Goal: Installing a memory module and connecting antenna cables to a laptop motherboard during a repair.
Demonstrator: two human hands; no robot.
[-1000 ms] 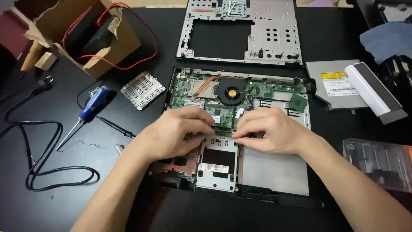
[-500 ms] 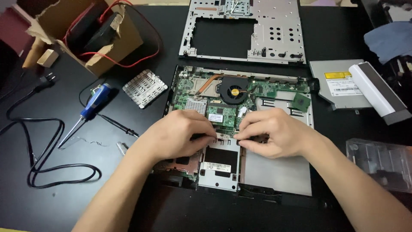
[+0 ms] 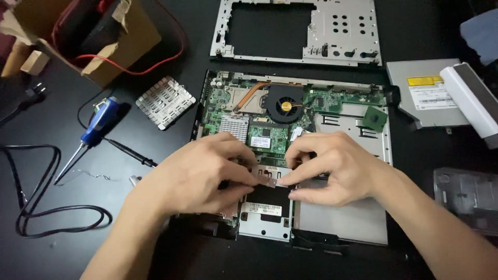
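Both hands, left hand (image 3: 199, 173) and right hand (image 3: 332, 166), pinch small metal plate (image 3: 267, 179) over opened laptop (image 3: 332, 103); black table (image 3: 129, 254).

— Count, please.

— Two hands: left hand (image 3: 199, 173) and right hand (image 3: 332, 166). One opened laptop chassis (image 3: 342, 223), holding one cooling fan (image 3: 284, 105) and one finned heatsink (image 3: 233, 126).

— Loose parts on the table (image 3: 78, 254)?

— One detached metal frame (image 3: 342, 31). One optical drive (image 3: 423, 98). One perforated metal plate (image 3: 165, 101). One loose green chip (image 3: 374, 119).

— Tools?

— One blue-handled soldering iron (image 3: 93, 132), one black cable (image 3: 36, 207).

— Containers?

— One cardboard box (image 3: 129, 39), one clear plastic case (image 3: 467, 197).
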